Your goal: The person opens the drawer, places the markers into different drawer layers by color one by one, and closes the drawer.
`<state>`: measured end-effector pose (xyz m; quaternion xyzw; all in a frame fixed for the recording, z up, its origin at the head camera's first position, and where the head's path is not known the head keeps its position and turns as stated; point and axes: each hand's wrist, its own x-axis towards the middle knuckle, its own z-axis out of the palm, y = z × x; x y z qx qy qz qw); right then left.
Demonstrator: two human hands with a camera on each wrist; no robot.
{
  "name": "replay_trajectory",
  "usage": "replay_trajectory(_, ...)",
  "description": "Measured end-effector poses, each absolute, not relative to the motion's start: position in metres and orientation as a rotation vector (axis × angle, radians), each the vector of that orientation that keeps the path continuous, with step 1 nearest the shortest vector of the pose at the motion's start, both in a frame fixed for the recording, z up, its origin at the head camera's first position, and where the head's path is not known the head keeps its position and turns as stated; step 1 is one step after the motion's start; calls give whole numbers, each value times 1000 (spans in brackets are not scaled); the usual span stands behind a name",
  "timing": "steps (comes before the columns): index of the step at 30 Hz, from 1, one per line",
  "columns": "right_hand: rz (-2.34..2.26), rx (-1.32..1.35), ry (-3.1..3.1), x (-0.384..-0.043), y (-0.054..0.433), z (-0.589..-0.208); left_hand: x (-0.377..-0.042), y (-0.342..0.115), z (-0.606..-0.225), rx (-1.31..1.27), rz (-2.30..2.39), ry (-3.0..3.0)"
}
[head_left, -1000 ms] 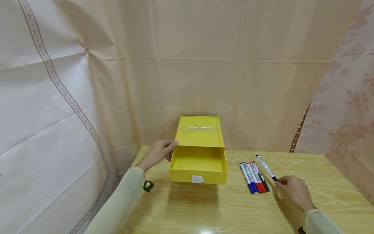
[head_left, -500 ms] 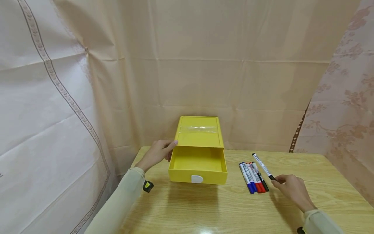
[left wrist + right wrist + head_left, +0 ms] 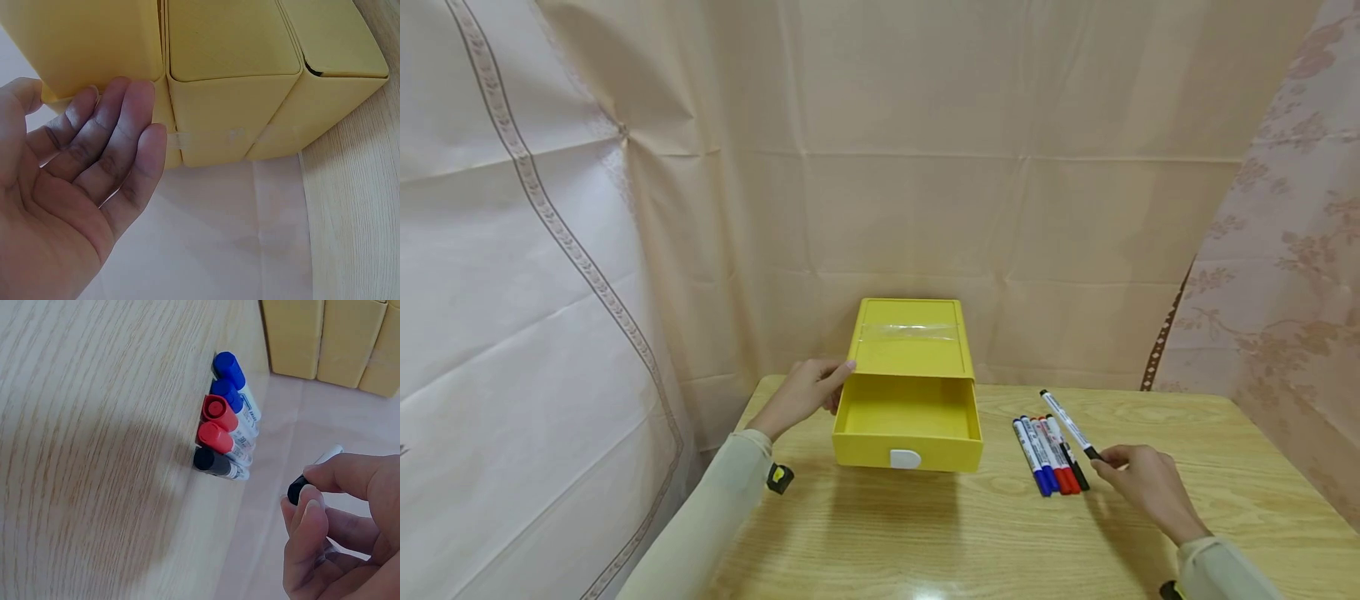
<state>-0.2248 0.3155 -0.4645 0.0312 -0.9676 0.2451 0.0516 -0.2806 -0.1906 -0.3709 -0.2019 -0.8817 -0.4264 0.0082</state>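
Black-capped pen [image 3: 1067,422]: our right hand [image 3: 1147,490] pinches it | left hand [image 3: 805,396] holds box [image 3: 917,357] | step: pen pick-up, we think | next: likely steady grip near other pens [image 3: 1057,454]

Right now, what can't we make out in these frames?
Label print on the loose markers: too small, head view.
Mid-length of the held marker: right wrist view, behind the right hand.
Floor nearest the front of the open drawer: head view, behind its front wall.
Inside of the other two yellow units: left wrist view, behind their walls.
Dark item at the right sleeve: head view, cut by the bottom edge.
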Motion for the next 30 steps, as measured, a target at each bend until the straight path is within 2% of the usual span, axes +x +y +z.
replay_trajectory(30, 748, 182, -2840, -215, 297, -451, -281, -191, -371, -647, -1308, -2752)
